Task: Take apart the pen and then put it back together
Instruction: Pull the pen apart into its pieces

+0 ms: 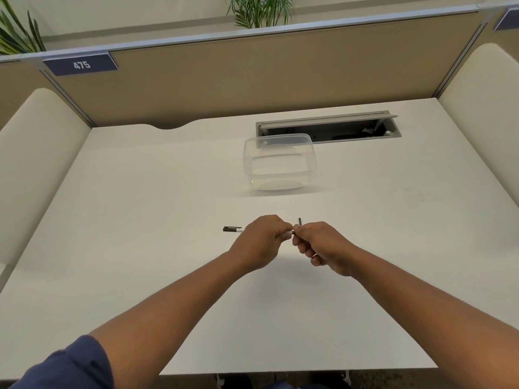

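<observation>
Gripping pen (233,229) in curled left hand (259,240), right hand (320,245) fingers (297,237) pinching its tip

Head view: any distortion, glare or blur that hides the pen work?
Head view: wide-angle bowing curves the partition and desk edges; lighting is soft and even, with no glare; the left hand and right hand cover most of the pen, whose small parts look soft.
</observation>
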{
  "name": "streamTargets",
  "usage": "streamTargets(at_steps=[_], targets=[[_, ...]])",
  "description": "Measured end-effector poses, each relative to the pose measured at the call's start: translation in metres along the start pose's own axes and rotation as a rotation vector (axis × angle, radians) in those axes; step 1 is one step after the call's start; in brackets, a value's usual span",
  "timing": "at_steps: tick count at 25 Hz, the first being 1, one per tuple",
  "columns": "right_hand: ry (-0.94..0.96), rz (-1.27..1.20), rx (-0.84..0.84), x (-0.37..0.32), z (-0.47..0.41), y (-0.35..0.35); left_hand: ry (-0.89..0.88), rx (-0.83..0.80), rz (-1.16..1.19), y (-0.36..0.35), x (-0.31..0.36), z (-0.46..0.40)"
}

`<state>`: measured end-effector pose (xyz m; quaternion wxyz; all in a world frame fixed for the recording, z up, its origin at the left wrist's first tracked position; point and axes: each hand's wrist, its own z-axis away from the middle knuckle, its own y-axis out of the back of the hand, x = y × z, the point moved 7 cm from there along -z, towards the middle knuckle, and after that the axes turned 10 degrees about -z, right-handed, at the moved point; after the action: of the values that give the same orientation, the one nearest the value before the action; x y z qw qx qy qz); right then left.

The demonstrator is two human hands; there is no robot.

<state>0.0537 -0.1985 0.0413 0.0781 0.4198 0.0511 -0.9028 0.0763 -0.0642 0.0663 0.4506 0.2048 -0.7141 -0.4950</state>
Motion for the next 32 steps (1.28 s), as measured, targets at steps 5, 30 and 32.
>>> streamTargets(at_steps=[5,30,32], targets=[[-0.219,-0.122,-0.228,0.010,0.004,-0.006,-0.194,0.141,-0.267,0.014,0.006,0.002],[-0.015,-0.296,-0.204,0.000,0.009,-0.009,-0.131,-0.050,-0.266,0.026,0.005,-0.004],[0.174,-0.146,-0.107,-0.008,0.009,-0.005,-0.091,-0.083,-0.205,0.027,0.005,-0.007]])
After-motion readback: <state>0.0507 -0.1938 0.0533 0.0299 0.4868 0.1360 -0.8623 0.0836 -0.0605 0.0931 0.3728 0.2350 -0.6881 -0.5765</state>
